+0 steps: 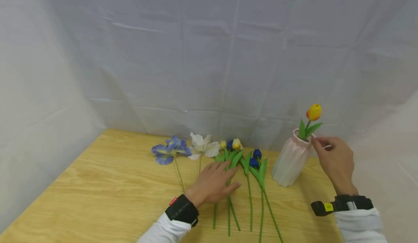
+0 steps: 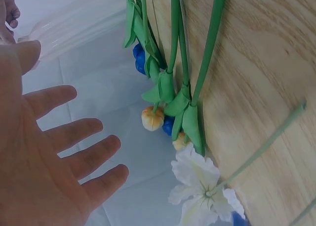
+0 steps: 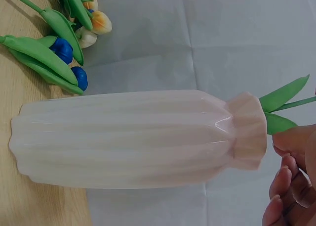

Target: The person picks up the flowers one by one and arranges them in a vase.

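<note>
A yellow-orange tulip [image 1: 314,112] with green leaves stands in a fluted pale pink and white vase [image 1: 290,161]. At the vase's mouth is my right hand [image 1: 336,159], its fingers bent and its fingertips right at the rim [image 3: 249,132], beside the tulip's leaves [image 3: 284,95]. Whether those fingers pinch anything I cannot tell. My left hand [image 1: 213,183], fingers spread and holding nothing, hovers over several tulips lying on the table. Among these are a cream-and-orange tulip [image 2: 152,118] and blue tulips [image 1: 254,162], with long green stems.
Left of the tulips lie a white flower [image 1: 204,147] and a blue-violet flower [image 1: 171,150], both on thin stems. The wooden table [image 1: 98,185] ends at a pale hanging sheet [image 1: 202,72], with the vase close to that back edge.
</note>
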`<state>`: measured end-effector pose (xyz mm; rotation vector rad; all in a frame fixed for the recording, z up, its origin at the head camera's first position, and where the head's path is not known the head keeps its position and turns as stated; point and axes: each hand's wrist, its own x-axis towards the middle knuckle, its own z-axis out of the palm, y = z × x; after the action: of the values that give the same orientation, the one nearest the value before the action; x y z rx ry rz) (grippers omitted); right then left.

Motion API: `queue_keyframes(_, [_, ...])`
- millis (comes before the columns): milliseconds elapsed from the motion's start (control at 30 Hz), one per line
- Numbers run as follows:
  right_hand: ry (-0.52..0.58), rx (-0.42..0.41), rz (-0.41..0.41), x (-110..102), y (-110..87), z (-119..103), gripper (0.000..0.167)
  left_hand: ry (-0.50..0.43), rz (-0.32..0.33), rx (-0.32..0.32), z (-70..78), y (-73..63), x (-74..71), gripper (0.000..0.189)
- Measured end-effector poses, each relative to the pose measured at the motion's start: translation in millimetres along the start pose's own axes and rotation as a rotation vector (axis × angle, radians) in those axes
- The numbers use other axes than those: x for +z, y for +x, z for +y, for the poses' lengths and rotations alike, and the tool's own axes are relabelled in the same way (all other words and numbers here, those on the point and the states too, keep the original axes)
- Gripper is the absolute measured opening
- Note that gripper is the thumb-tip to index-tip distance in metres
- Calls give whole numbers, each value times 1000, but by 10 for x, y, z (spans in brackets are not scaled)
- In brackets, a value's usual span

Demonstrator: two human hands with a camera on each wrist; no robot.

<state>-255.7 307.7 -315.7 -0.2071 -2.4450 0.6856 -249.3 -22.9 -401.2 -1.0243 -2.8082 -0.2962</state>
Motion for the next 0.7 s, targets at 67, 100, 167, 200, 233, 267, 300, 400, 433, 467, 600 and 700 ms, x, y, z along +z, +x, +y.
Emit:
queue_keyframes(67, [13, -1, 12, -4, -42, 5, 40, 11, -3, -11, -12, -27, -30, 54])
queue_keyframes(100, [22, -4, 24, -1, -68, 9, 38, 11, 0, -17, -20, -43, -45, 54])
queue_keyframes(167, [44, -16, 64, 19, -128, 20, 34, 3, 4, -31, -36, -83, -68, 54])
queue_keyframes(200, [54, -23, 85, 33, -163, 27, 32, 0, 8, -34, -44, -103, -76, 54])
queue_keyframes(233, [65, -29, 99, 64, -198, 31, 30, -5, 10, -37, -59, -126, -78, 54])
queue_keyframes(267, [79, -37, 108, 97, -235, 38, 28, -13, 13, -40, -73, -152, -82, 54])
queue_keyframes(300, [90, -47, 108, 134, -273, 44, 26, -14, 12, -42, -87, -176, -80, 54])
queue_keyframes(400, [92, -80, 47, 247, -387, 53, 25, -20, 4, -54, -124, -243, -71, 54])
queue_keyframes(433, [85, -93, 12, 287, -422, 55, 25, -22, 1, -60, -137, -264, -66, 55])
queue_keyframes(467, [76, -105, -30, 324, -458, 52, 26, -24, -3, -68, -150, -286, -61, 55])
queue_keyframes(600, [58, -117, -194, 464, -581, 41, 31, -25, -1, -97, -203, -366, -33, 55])
queue_keyframes(700, [60, -89, -277, 536, -655, 32, 34, -23, 14, -96, -235, -420, -20, 54])
